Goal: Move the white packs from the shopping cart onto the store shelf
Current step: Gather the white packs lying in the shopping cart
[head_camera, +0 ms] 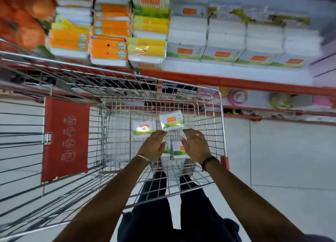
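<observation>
Several white packs with orange labels and green corners lie on the floor of the wire shopping cart (217, 114). One pack (144, 128) lies left of centre, and another pack (171, 121) sits just beyond my fingertips. A third pack (177, 149) shows between my hands. My left hand (154, 146) and my right hand (196, 144) both reach down into the cart, fingers apart, on either side of that pack; I see no grip on any pack. The store shelf (236, 81) with a red edge runs above the cart, stacked with matching white packs (223, 40).
Orange and yellow-green packs (109, 47) fill the shelf's left part. A red child-seat flap (66, 138) hangs on the cart's left side. Lower shelves hold pink and yellow round items (238, 96). My legs and feet show through the cart's mesh on the pale tiled floor.
</observation>
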The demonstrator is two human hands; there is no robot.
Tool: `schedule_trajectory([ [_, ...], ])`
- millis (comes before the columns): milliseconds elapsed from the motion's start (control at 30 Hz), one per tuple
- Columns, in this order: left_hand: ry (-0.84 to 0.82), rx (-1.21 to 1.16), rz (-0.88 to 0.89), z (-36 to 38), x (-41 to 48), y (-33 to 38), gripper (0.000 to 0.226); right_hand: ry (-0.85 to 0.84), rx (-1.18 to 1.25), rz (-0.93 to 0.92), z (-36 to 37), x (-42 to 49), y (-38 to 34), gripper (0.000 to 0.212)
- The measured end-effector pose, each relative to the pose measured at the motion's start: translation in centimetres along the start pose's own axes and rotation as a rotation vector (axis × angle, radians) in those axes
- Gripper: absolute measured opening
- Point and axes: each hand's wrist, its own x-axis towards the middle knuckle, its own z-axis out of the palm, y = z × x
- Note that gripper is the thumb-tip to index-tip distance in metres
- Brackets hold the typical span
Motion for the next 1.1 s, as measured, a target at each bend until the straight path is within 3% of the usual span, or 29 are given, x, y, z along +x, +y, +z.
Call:
schedule_trajectory([
  [167,-0.146,0.266,-0.05,3.7,1.2,-3.3,0.061,-0.215,0.026,0.015,3.6,1.5,1.2,0.045],
  [367,-0.208,0.65,0.0,7.2,2.8,-6.4,0.088,-0.375,-0.117,0.073,7.2,3.1,3.3,0.073],
  [500,-0.061,0.768,0.009,8.4,3.6,-7.0,0.072,-0.388,-0.2,0.057,8.5,3.7,4.3,0.074],
  [633,0.046,0.745,0.03,8.1,4.6,-6.3,0.036,-0.354,-0.188,0.038,8.4,4.5,4.4,0.066],
  [733,-0.006,0.658,-0.021,7.7,4.7,-6.2,0.045,-0.39,-0.148,0.061,7.8,4.4,4.0,0.065],
  [900,-0.262,0.509,-0.052,7.7,3.2,-5.5,0.05,-0.395,-0.036,0.063,6.3,3.5,3.7,0.055],
  [1100,-0.198,0.441,-0.165,5.1,0.9,-2.9,0.067,-0.384,0.103,0.106,3.1,1.6,2.6,0.058],
])
